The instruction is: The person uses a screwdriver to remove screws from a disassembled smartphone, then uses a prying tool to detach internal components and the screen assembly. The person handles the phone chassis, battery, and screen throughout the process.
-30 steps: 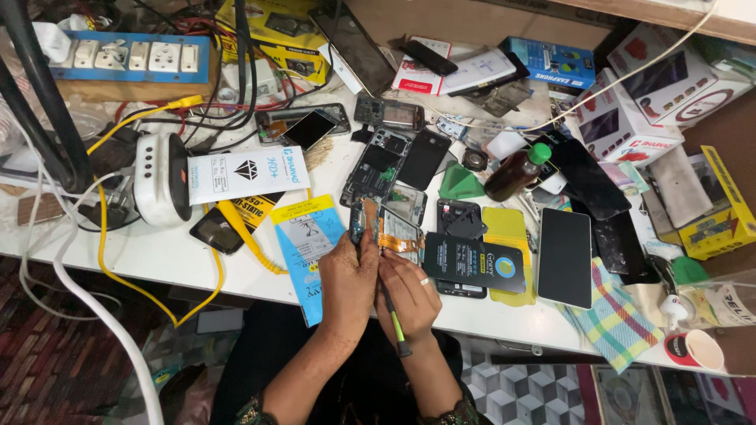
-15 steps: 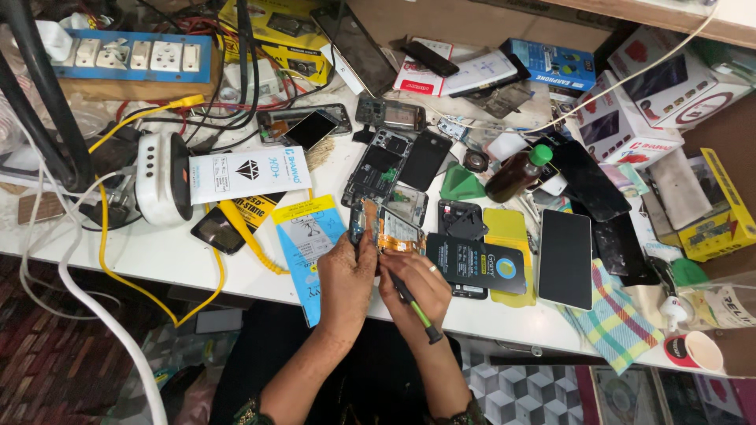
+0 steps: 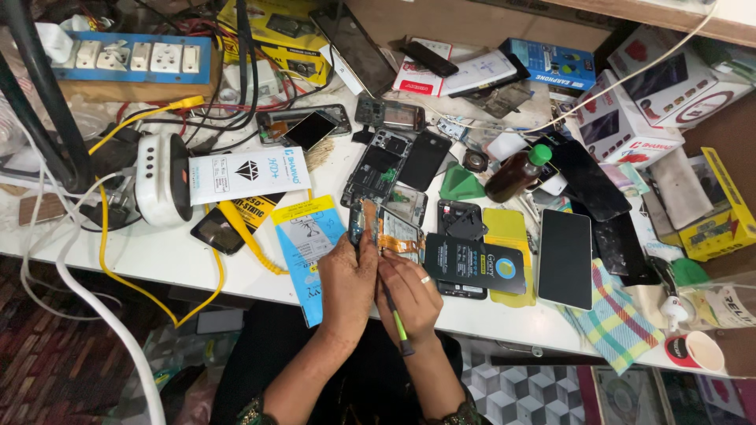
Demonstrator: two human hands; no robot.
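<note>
The opened phone (image 3: 387,228) lies on the white table (image 3: 157,256) at its near edge, long axis running away from the person. The left hand (image 3: 346,279) clenches its near end. The right hand (image 3: 411,293) grasps a green-handled screwdriver (image 3: 396,315), tip pointing up into the phone.

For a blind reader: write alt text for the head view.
Two bare hands, left hand and right hand, work on an opened smartphone with exposed orange ribbon cable; the right holds a thin green-handled tool. The white worktable is crowded with phone parts.
</note>
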